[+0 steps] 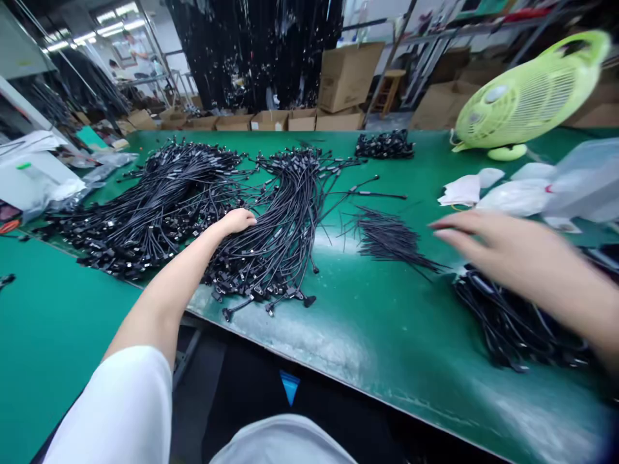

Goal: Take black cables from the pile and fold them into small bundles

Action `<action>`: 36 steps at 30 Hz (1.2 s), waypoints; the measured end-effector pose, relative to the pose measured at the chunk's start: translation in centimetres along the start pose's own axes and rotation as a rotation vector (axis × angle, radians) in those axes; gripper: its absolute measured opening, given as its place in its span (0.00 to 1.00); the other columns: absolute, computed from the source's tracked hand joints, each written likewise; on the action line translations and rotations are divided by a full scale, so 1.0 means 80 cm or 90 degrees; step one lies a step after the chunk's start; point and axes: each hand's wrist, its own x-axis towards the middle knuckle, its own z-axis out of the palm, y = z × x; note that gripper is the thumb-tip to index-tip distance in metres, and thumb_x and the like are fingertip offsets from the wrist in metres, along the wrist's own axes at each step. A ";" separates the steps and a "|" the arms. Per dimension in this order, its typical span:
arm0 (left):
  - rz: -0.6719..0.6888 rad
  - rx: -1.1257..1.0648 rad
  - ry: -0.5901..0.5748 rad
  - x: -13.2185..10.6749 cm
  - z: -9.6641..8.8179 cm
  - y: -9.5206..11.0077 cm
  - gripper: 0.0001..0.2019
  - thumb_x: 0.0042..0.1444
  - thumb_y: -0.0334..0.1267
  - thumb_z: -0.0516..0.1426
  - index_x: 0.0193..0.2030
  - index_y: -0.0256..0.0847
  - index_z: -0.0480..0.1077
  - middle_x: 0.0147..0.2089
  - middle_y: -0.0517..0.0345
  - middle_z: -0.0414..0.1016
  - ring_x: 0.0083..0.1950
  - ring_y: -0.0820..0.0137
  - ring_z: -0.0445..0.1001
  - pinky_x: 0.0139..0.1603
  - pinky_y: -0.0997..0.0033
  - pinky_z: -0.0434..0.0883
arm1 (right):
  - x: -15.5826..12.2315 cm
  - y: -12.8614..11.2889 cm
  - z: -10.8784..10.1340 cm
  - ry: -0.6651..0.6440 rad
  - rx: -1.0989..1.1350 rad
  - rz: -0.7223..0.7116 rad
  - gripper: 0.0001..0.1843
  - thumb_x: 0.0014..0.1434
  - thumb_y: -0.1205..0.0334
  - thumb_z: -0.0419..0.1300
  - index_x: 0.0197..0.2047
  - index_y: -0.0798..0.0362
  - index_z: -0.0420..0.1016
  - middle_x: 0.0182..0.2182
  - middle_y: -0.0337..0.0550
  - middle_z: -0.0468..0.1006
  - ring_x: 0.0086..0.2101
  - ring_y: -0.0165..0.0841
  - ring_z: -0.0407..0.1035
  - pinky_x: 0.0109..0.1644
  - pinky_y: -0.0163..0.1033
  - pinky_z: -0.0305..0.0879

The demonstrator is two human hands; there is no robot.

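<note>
My left hand (238, 221) rests at the left edge of the middle pile of black cables (294, 200), its fingers curled closed; whether a cable is between them is hidden. These cables have connectors at both ends. A larger heap of similar cables (169, 180) lies to the left. My right hand (483, 235), somewhat blurred, is above the table on the right with fingers stretched out and apart, nothing visible in them. Just left of it lies a loose bunch of thin black cable ties (389, 235). Below my right forearm are bundled black cables (503, 316), partly covered.
A green fan (522, 96) stands at the back right of the green table (348, 322), with white plastic bags (517, 193) before it. A small black bundle (385, 144) lies near the far edge. Cardboard boxes (271, 120) line up behind the table.
</note>
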 end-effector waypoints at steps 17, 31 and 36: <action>0.026 -0.872 -0.048 -0.172 -0.117 0.018 0.11 0.59 0.44 0.59 0.34 0.37 0.67 0.23 0.68 0.50 0.20 0.82 0.52 0.18 0.83 0.54 | 0.293 -0.128 0.043 0.173 0.021 -0.002 0.18 0.70 0.60 0.46 0.46 0.62 0.74 0.47 0.57 0.72 0.48 0.39 0.66 0.53 0.44 0.61; 0.122 -0.892 -0.093 -0.282 -0.087 0.021 0.14 0.57 0.45 0.60 0.29 0.37 0.69 0.30 0.57 0.69 0.28 0.73 0.71 0.30 0.72 0.69 | 0.196 -0.184 -0.062 0.335 0.063 -0.104 0.27 0.69 0.49 0.42 0.50 0.55 0.77 0.47 0.51 0.78 0.50 0.40 0.68 0.52 0.46 0.58; 0.107 -0.831 -0.085 -0.364 -0.105 0.001 0.12 0.55 0.41 0.62 0.26 0.38 0.71 0.27 0.57 0.67 0.27 0.71 0.72 0.25 0.73 0.68 | 0.222 -0.118 -0.004 0.038 -0.115 -0.010 0.25 0.66 0.55 0.47 0.45 0.71 0.75 0.50 0.59 0.74 0.49 0.37 0.68 0.42 0.41 0.56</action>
